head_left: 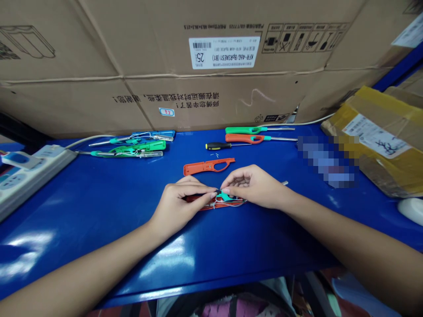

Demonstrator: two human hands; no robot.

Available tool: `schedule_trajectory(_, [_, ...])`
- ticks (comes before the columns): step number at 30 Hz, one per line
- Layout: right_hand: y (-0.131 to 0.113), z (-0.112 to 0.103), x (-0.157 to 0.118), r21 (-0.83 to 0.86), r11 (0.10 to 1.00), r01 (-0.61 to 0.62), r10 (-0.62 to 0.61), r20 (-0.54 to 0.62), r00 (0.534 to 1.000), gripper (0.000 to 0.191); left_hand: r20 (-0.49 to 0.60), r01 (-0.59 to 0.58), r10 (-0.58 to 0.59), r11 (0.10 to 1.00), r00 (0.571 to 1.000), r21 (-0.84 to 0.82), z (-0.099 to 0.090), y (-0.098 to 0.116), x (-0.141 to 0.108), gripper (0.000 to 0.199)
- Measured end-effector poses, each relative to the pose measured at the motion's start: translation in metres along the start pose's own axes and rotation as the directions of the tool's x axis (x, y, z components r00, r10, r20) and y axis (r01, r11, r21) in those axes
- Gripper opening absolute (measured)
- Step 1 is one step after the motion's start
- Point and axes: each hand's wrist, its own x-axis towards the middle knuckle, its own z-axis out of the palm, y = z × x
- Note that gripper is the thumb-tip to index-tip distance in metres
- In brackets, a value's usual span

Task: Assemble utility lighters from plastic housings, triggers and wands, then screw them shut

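Note:
An opened orange gas lighter (228, 203) lies on the blue table in front of me, its wires and white tube showing. My left hand (180, 198) is closed around its handle end, thumb and index finger pinched near the middle. My right hand (256, 187) is closed too, its thumb and fingertips pinching at the green trigger (226, 197) and a small black part beside it. What exactly the right fingertips grip is partly hidden. Just beyond the hands lies the loose orange cover half (208, 166). The metal nozzle tip (284, 183) pokes out behind my right wrist.
A black-and-yellow screwdriver (218, 145) and tiny screws (215, 155) lie beyond the cover. Closed green (243, 130) and orange (244, 138) lighters rest behind. Opened lighters (132, 149) lie at left, near a power strip (36, 171). A taped box (380, 145) stands right; cardboard (148, 53) walls the back.

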Motion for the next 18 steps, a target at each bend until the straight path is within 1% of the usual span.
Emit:
schedule_trajectory(7, [-0.0006,-0.0002,-0.0022,0.005,1.0,0.023,-0.023,0.007,1.0,0.009,-0.005,-0.025,0.025,1.0,1.0,0.0,-0.0007,0.0007,-0.0003,0.011])
schedule_trajectory(11, [0.0004,-0.0003,-0.0036,-0.013,0.998,0.068,-0.068,0.004,0.998,0.009,-0.014,-0.024,0.024,1.0,1.0,0.003,-0.0011,0.0014,-0.001,0.013])
schedule_trajectory(14, [0.0001,-0.0009,-0.005,-0.078,0.99,0.119,-0.12,-0.004,0.993,0.008,-0.011,0.005,-0.005,1.0,1.0,0.025,-0.0023,0.0019,-0.0019,0.016])
schedule_trajectory(18, [-0.0031,-0.0025,-0.0086,-0.235,0.946,0.223,-0.23,-0.004,0.973,0.008,-0.004,0.028,-0.028,0.998,1.0,0.052,-0.0033,0.0029,-0.0025,0.016])
